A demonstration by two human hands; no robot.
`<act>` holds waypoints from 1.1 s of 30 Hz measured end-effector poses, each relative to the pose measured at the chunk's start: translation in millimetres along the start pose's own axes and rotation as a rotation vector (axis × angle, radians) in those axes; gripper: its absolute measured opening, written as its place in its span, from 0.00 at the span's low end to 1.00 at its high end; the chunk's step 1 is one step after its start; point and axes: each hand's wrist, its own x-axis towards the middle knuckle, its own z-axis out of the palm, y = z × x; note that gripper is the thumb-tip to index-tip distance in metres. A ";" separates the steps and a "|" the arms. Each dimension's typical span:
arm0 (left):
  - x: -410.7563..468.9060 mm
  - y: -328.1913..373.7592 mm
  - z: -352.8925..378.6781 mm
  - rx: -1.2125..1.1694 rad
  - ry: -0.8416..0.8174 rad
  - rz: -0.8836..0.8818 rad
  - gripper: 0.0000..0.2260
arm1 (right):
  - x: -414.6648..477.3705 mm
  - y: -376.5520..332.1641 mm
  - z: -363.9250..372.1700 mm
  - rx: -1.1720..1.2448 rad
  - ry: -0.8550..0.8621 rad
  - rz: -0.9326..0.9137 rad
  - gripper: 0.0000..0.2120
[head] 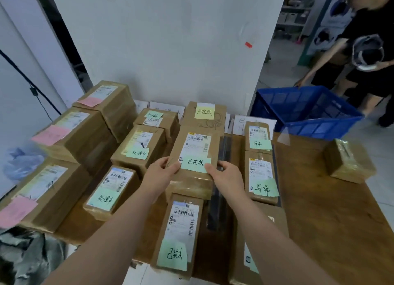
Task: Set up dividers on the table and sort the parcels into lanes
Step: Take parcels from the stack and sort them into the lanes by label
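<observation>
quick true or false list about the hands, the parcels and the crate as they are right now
1. The left hand and right hand both grip one parcel. True.
2. The blue crate stands at the table's left end. False: it is at the far right.
3. The far-left parcels carry pink notes. True.
4. The gripped parcel's note is yellow. False: it is green.

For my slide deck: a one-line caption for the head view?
Left hand and right hand hold a green-noted parcel among rows of parcels on the wooden table.
</observation>
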 end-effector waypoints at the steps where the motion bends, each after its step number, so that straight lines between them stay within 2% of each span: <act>1: 3.9 -1.6 -1.9 0.009 -0.010 0.001 0.17 | 0.9 0.0 3.4 0.003 0.004 0.006 0.21; 4: 12.9 -5.6 -6.2 0.025 -0.028 0.000 0.17 | 1.9 0.5 10.4 0.026 0.010 0.010 0.22; 12: 18.7 -5.6 -10.2 0.204 0.001 0.050 0.27 | -3.1 0.4 13.1 -0.042 0.041 0.004 0.27; 15: 17.0 4.5 -8.3 0.352 0.081 0.171 0.29 | -7.0 -4.5 2.3 -0.135 0.082 -0.034 0.31; 17: 14.9 15.6 -3.8 0.444 0.136 0.293 0.26 | -9.9 -9.4 -8.6 -0.201 0.114 -0.074 0.32; 20: 11.1 35.6 10.9 0.595 0.149 0.465 0.19 | -13.3 -14.7 -30.6 -0.282 0.168 -0.120 0.30; 24: 1.6 59.9 42.3 0.641 0.148 0.518 0.22 | -17.0 -12.1 -71.4 -0.376 0.274 -0.177 0.25; 30: -7.6 89.0 115.6 0.715 0.086 0.675 0.17 | -13.6 14.4 -152.2 -0.462 0.420 -0.191 0.18; 33: -7.1 100.0 160.2 0.763 0.046 0.749 0.18 | -8.7 34.6 -199.6 -0.470 0.463 -0.134 0.23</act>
